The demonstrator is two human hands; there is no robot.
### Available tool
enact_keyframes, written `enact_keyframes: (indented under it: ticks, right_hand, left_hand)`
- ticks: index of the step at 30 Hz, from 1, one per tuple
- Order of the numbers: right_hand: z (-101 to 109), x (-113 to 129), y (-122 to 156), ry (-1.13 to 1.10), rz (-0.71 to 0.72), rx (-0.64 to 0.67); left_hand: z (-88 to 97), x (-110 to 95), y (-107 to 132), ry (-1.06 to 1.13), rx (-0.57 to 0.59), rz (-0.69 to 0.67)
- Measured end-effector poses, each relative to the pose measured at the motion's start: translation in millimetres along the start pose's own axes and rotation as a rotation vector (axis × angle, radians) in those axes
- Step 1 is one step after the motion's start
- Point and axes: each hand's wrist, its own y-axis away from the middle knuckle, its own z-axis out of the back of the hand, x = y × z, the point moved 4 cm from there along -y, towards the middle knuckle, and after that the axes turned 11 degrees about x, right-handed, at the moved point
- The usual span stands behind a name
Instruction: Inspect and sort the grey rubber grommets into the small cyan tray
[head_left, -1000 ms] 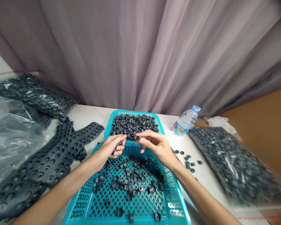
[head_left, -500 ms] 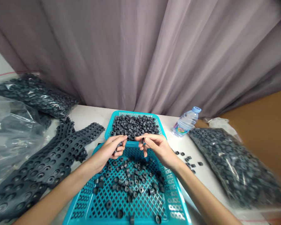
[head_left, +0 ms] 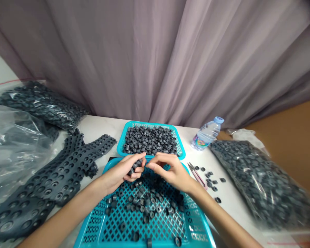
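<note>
My left hand is curled, palm up, around several small black rubber bushings above the near basket. My right hand is beside it, thumb and forefinger pinched together close to the left fingertips. Whatever may be in that pinch is hidden or too small to make out. Below both hands, the turquoise near basket holds loose black bushings scattered over its lattice floor. Just beyond stands a smaller turquoise basket, filled with a heap of the same bushings.
At left lie perforated black rubber sheets and a clear bag of black pieces. A water bottle, small pink-handled scissors, several loose bushings and a large filled bag are at right. A grey curtain hangs behind.
My right hand has drawn its fingers into a pinch near my left hand; the bushing visible at its fingertips before no longer shows. The left palm has turned up, showing more bushings.
</note>
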Motion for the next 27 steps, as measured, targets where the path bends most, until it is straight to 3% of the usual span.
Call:
enact_keyframes:
  ticks: [2, 9, 21, 27]
  right_hand:
    - [0, 2, 1, 0.094, 0.043, -0.032]
    - [-6, 7, 4, 0.248, 0.105, 0.050]
    - [-10, 13, 4, 0.221, 0.131, 0.138]
    - [-6, 13, 1, 0.048, 0.126, 0.052]
  left_hand:
    - [-3.0, 0, 1, -0.001, 0.003, 0.014]
    - [-10.6, 3, 2, -0.059, 0.035, 0.060]
    - [-8.2, 13, 4, -0.208, 0.006, 0.127]
    - [-8.4, 6, 3, -0.201, -0.009, 0.103]
